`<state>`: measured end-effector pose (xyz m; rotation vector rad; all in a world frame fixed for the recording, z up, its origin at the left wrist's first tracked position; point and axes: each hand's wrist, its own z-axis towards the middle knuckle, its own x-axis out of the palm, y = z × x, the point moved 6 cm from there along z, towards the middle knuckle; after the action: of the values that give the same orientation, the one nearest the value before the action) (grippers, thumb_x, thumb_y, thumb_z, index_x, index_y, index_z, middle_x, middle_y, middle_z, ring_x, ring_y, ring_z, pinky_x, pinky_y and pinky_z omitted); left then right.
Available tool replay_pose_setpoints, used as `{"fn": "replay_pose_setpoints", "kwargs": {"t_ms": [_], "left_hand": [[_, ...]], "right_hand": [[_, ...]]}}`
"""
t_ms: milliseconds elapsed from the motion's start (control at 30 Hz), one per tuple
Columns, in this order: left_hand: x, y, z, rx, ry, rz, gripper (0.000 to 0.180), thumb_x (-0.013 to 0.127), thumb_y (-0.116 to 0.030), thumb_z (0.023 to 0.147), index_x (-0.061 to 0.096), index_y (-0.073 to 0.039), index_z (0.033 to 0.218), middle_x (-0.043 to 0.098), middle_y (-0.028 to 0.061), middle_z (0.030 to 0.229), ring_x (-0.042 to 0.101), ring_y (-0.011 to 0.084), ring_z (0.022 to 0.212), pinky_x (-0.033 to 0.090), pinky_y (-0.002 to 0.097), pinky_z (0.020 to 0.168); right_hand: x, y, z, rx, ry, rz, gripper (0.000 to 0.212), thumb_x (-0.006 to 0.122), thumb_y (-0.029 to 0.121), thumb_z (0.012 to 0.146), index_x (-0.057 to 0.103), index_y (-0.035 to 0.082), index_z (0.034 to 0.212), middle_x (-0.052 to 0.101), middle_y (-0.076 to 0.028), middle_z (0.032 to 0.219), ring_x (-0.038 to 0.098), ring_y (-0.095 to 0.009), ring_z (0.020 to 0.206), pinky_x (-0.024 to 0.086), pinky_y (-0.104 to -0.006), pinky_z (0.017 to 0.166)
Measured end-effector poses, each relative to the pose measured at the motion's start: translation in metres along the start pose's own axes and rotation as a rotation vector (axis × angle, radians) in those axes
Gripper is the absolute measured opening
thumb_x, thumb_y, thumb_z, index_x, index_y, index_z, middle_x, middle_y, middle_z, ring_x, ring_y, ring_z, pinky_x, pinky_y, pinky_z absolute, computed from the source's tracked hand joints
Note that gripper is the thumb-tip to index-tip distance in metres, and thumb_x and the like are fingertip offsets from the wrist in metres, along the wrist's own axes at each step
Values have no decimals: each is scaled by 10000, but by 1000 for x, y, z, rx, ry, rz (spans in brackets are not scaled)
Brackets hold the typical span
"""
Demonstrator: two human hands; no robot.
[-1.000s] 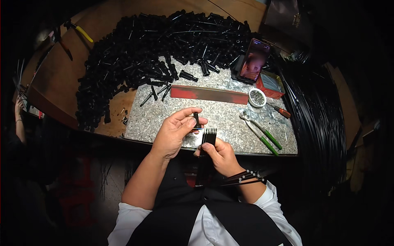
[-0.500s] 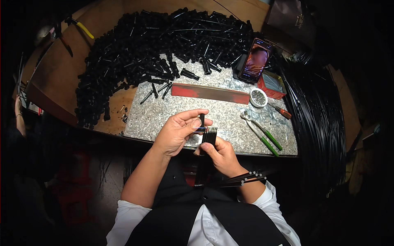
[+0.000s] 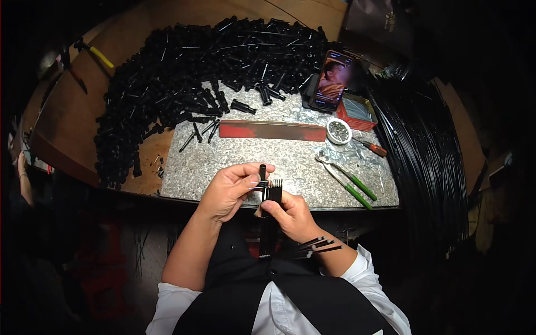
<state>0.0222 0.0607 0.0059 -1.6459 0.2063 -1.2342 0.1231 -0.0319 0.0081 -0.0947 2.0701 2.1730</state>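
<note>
My left hand (image 3: 226,192) is closed, its thumb and fingers pinching a short black tube-like part (image 3: 263,171) that stands upright. A thin shiny wire (image 3: 287,179) runs across from that pinch, over the tips of the rods. My right hand (image 3: 291,215) grips a flat row of thin black rods (image 3: 272,194) with bright metal tips. Both hands meet just over the near edge of the stone-patterned tabletop (image 3: 268,151). Long black rods with round grey ends (image 3: 315,245) lie across my right forearm.
A heap of black plastic parts (image 3: 184,67) fills the far left. Right of centre are a red bar (image 3: 273,131), a phone (image 3: 334,81), a white cup (image 3: 339,132) of small metal pieces, a screwdriver (image 3: 375,148) and green-handled pliers (image 3: 352,184). Long black rods (image 3: 419,156) lie rightmost.
The view has shifted slightly, so the table contents appear further left. My hands stay together, and the left one still pinches the black part close to the rod tips. The phone picture differs.
</note>
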Motion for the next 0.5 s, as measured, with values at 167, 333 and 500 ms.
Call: {"fn": "replay_pose_setpoints", "kwargs": {"t_ms": [167,333,500], "left_hand": [[-5,2,-10,-22,-59,70,273,614,-42,879,586,60,1131,588,133,1162,627,168,950,504,271,865],[6,-2,-15,30,-81,163,361,646,46,829,546,55,1176,612,102,1079,617,149,950,505,262,856],[13,-7,-13,91,-170,305,292,636,80,825,580,72,1112,550,57,1007,594,121,949,501,226,829]], "right_hand": [[-4,-6,0,67,-43,39,192,559,161,950,635,-15,939,666,-38,806,599,-83,766,484,-253,707],[-4,-2,0,23,-54,24,190,562,168,948,635,-8,939,664,-35,793,602,-85,749,487,-256,693],[-3,1,-3,-53,-75,-27,183,599,161,923,614,-17,965,660,-67,740,601,-100,672,480,-266,613]]}}
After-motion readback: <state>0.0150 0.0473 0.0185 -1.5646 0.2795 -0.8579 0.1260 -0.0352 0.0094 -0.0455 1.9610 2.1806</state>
